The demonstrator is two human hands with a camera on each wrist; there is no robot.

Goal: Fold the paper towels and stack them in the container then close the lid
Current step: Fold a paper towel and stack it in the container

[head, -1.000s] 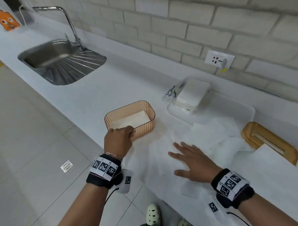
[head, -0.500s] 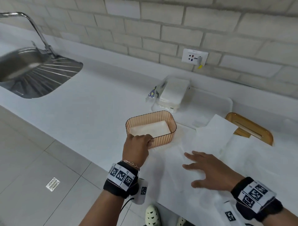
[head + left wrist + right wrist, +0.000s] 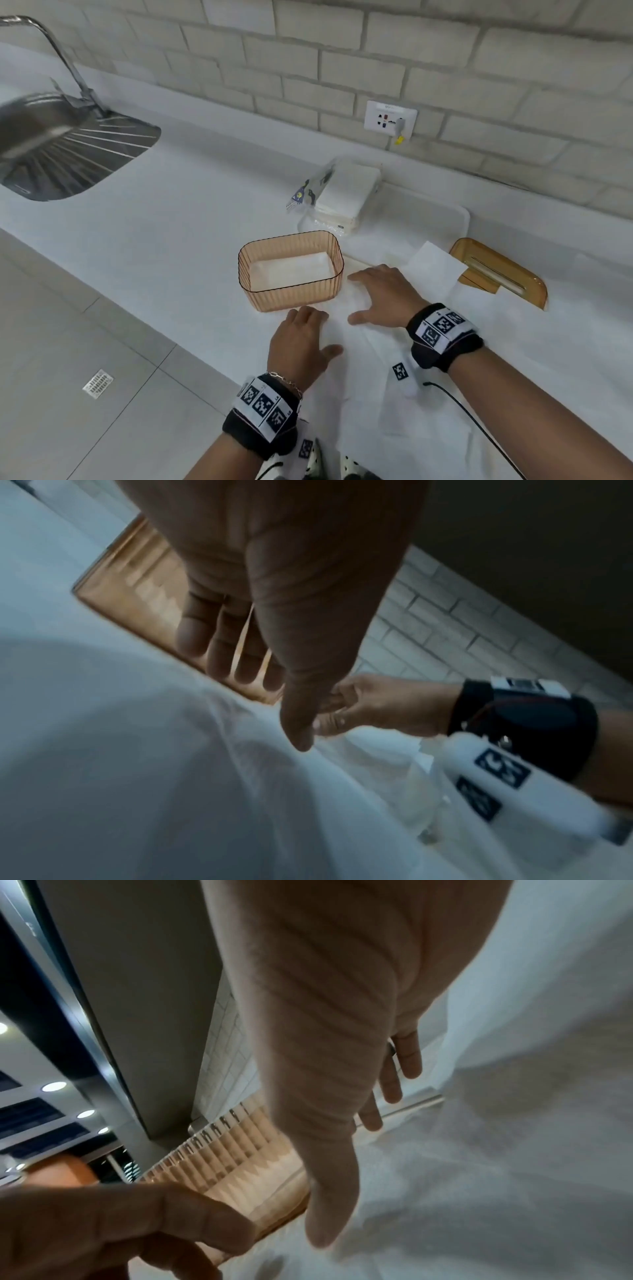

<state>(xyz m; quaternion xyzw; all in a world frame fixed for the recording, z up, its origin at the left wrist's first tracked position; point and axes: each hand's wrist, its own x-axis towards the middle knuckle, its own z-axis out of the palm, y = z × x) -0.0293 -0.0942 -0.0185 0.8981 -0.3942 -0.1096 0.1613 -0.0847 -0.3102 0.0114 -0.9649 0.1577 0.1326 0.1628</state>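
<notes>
An amber ribbed container (image 3: 290,294) stands on the counter with a folded white towel (image 3: 291,272) lying flat in its bottom. Loose white paper towels (image 3: 394,404) spread over the counter in front of it and to its right. My left hand (image 3: 301,337) rests on a towel just in front of the container, fingers fairly straight (image 3: 219,642), holding nothing. My right hand (image 3: 380,294) lies flat with spread fingers (image 3: 407,1056) on the towels beside the container's right wall. The amber lid (image 3: 500,270) lies upside down at the right, partly under a towel.
A white tray (image 3: 428,219) behind the container carries an opened pack of paper towels (image 3: 346,195). A steel sink (image 3: 61,154) with a tap is at the far left. A wall socket (image 3: 390,116) sits on the brick wall. The counter edge runs just below my left hand.
My left hand has let go of the container's near rim and dropped onto the towel in front of it. My right hand has slid forward and left, up beside the container.
</notes>
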